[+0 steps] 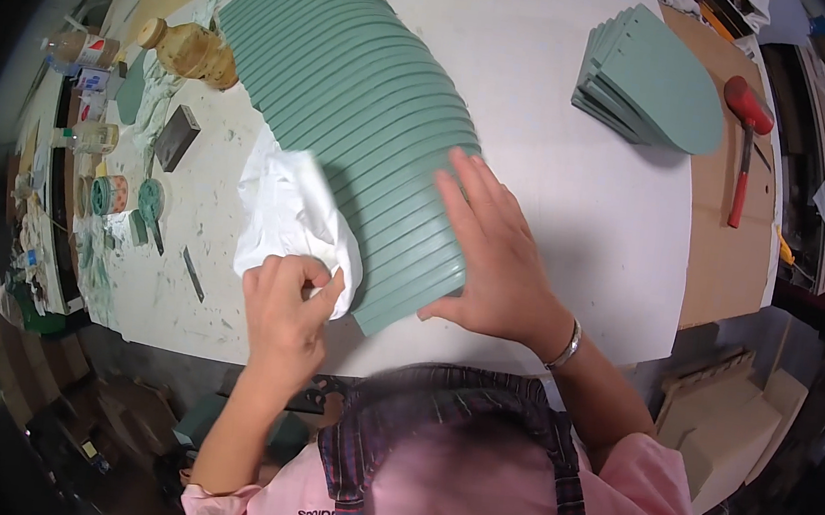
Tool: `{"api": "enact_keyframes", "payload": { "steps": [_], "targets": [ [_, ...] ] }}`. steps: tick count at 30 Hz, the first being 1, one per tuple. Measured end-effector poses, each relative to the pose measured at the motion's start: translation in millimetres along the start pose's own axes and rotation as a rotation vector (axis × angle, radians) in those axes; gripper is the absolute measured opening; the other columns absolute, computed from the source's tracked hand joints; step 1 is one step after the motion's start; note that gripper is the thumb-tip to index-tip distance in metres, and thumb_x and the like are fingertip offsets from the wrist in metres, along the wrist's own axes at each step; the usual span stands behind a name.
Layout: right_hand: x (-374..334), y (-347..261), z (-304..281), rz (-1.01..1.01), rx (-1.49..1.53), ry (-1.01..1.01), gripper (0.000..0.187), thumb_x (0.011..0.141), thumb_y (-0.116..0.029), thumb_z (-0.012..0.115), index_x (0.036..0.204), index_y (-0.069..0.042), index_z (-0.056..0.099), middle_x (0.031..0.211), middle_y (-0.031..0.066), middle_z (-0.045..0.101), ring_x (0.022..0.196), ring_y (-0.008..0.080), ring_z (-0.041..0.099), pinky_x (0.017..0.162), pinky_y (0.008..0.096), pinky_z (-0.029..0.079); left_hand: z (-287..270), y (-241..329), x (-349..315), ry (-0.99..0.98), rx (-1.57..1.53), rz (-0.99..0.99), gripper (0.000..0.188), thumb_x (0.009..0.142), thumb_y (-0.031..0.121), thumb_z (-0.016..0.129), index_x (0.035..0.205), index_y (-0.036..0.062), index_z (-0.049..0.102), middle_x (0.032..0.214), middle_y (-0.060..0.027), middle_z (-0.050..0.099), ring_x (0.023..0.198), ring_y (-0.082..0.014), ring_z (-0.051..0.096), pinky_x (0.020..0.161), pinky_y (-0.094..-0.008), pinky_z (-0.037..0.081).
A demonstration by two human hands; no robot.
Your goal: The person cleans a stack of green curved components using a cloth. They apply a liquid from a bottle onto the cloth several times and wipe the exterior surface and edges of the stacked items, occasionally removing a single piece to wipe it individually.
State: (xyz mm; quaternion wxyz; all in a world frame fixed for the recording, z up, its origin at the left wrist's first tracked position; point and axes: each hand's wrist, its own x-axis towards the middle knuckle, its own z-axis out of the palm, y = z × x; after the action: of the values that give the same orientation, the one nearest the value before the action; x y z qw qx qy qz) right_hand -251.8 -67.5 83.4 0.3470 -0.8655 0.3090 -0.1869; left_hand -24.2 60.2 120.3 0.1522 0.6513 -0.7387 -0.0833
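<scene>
A long row of overlapping green leather-like pieces runs from the far left of the table toward me. Each piece lies shingled over its neighbour, leaving narrow strips exposed. At the left edge of the row, my left hand has its fingers closed on a crumpled white cloth. Part of the cloth rests beside or against the near strips; its exact contact is hard to see. My right hand has its fingers spread, with the fingertips at the right edge of the row and the thumb by its near end.
A fanned stack of green rounded pieces lies right, beside a red mallet on brown board. On the left are a yellowish bottle-shaped object, a dark block, a thin blade and an open jar.
</scene>
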Motion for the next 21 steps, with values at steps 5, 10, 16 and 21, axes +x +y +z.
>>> {"api": "enact_keyframes", "payload": {
  "steps": [5,10,16,21],
  "targets": [
    [-1,0,5,-0.048,-0.001,0.027,0.129,0.048,-0.039,0.095,0.153,0.001,0.032,0.16,0.0266,0.027,0.147,0.0452,0.028,0.118,0.0509,0.028,12,31,18,0.037,-0.035,0.027,0.044,0.066,-0.001,0.063,0.108,0.0089,0.072,0.094,-0.0048,0.056,0.088,-0.024,0.055,0.077,-0.0382,0.037],
    [-3,6,6,-0.037,-0.003,0.043,0.125,0.051,-0.04,0.093,0.153,0.0,0.033,0.16,0.0245,0.028,0.146,0.043,0.03,0.117,0.0514,0.03,-6,-2,-28,0.034,-0.983,-0.558,0.036,0.082,0.0,0.053,0.114,-0.0017,0.07,0.12,-0.0095,0.066,0.111,-0.026,0.061,0.1,-0.036,0.044],
    [4,-1,0,-0.093,-0.008,0.047,0.123,0.053,-0.036,0.094,0.153,0.0,0.032,0.16,0.0249,0.028,0.147,0.0427,0.029,0.117,0.0517,0.029,-11,-39,-56,0.448,-1.889,-0.697,0.058,0.091,0.01,0.056,0.146,-0.0057,0.043,0.148,-0.0167,0.05,0.137,-0.0308,0.047,0.118,-0.0462,0.032],
    [21,-17,-18,0.026,0.193,-0.021,0.097,0.069,-0.026,0.085,0.152,-0.003,0.039,0.156,0.0246,0.037,0.145,0.0408,0.035,0.118,0.045,0.031,2,-37,-54,0.437,-1.984,-0.699,0.055,0.098,0.023,0.062,0.142,-0.006,0.047,0.143,-0.0173,0.055,0.133,-0.0305,0.052,0.116,-0.046,0.037]
  ]
}}
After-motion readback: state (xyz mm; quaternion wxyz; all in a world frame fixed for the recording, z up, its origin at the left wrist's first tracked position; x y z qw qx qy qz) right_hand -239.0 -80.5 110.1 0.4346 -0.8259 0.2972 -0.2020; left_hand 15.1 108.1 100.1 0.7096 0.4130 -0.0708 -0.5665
